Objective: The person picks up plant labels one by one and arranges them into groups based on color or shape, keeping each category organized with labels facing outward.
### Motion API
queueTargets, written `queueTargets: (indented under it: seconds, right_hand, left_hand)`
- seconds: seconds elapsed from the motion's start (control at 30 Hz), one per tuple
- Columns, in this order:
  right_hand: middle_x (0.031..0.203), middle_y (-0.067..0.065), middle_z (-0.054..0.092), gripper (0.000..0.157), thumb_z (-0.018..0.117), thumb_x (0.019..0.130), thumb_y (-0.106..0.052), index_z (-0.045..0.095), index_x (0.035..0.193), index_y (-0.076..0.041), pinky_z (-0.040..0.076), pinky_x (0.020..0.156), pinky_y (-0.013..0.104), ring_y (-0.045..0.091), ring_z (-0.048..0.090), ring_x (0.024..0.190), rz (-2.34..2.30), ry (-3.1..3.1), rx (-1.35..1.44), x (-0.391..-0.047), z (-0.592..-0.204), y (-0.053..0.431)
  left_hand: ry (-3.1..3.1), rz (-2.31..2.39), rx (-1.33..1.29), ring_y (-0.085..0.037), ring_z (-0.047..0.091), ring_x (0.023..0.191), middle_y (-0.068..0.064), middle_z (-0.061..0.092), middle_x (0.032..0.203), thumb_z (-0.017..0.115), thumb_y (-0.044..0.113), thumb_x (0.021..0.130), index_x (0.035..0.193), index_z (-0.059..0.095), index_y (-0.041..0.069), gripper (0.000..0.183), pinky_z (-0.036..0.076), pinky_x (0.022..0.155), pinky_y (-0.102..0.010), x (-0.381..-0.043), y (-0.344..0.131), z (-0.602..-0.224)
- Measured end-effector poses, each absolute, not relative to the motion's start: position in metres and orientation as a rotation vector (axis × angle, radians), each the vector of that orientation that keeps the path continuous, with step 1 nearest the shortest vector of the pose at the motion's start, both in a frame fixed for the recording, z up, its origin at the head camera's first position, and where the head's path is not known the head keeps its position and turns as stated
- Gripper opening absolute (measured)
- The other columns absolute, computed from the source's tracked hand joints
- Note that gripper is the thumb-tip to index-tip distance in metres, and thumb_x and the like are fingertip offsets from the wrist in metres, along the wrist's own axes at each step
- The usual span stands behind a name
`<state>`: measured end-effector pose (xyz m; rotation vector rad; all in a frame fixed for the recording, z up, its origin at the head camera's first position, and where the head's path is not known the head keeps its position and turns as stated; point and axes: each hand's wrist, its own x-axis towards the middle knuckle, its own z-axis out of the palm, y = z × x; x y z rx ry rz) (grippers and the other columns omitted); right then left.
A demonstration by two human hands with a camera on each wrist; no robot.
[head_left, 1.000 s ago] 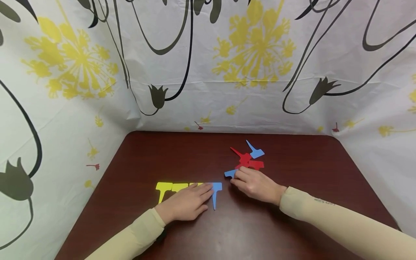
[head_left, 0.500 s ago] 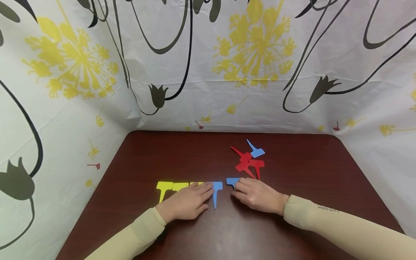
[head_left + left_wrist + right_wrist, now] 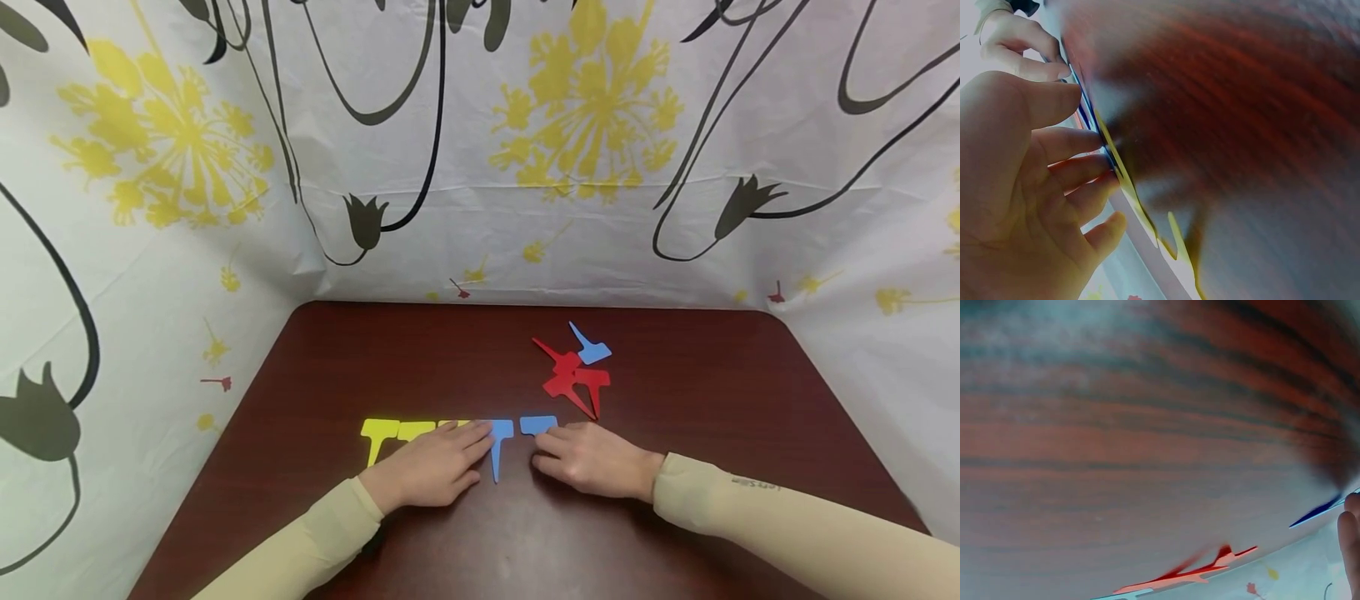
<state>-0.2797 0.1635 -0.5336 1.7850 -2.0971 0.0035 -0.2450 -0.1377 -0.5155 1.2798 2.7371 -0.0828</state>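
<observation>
My left hand (image 3: 432,465) lies with extended fingers over a row of T-shaped plant labels, its fingertips touching the blue plant label (image 3: 496,450) at the row's right end. Yellow plant labels (image 3: 379,428) make up the rest of that row, partly covered by the hand. Just right of the row, my right hand (image 3: 592,457) pinches another blue plant label (image 3: 537,425) by its stem, which the fingers hide. Its head is level with the row, a small gap apart. In the right wrist view only part of the right hand (image 3: 1350,540) shows at the edge.
Behind the right hand, several red plant labels (image 3: 567,385) overlap in a loose pile. One more blue plant label (image 3: 595,352) lies at the pile's far side. The brown table (image 3: 420,358) meets a patterned cloth (image 3: 480,242) at the back and sides.
My right hand has drawn the blue plant label from the red pile toward me, down level with the row, and straightened its head. The left hand has stayed in place.
</observation>
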Motion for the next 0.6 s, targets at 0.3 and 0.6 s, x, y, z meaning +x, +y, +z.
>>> queueTargets:
  seconds: [0.3,0.6]
  right_hand:
    - [0.094,-0.003,0.054,0.014,0.064,0.089,-0.008,0.069,0.101,-0.014,0.054,0.066,0.026,0.009,0.051,0.079,0.054,-2.134,1.806,-0.2788,-0.5298,0.1560]
    - [0.125,0.006,0.061,0.047,0.074,0.085,-0.026,0.066,0.130,-0.015,0.057,0.087,0.037,0.018,0.059,0.110,0.145,-2.422,1.634,-0.2808,-0.5281,0.1588]
  left_hand:
    - [2.734,-0.087,1.283,-0.017,0.025,0.150,-0.005,0.032,0.163,0.047,0.041,0.106,0.156,0.039,0.013,0.058,0.031,0.117,-0.045,-0.2468,-0.1376,-0.5174]
    - [2.733,-0.098,1.285,-0.018,0.027,0.149,-0.005,0.032,0.162,0.048,0.041,0.106,0.156,0.039,0.013,0.058,0.031,0.116,-0.045,-0.2466,-0.1372,-0.5182]
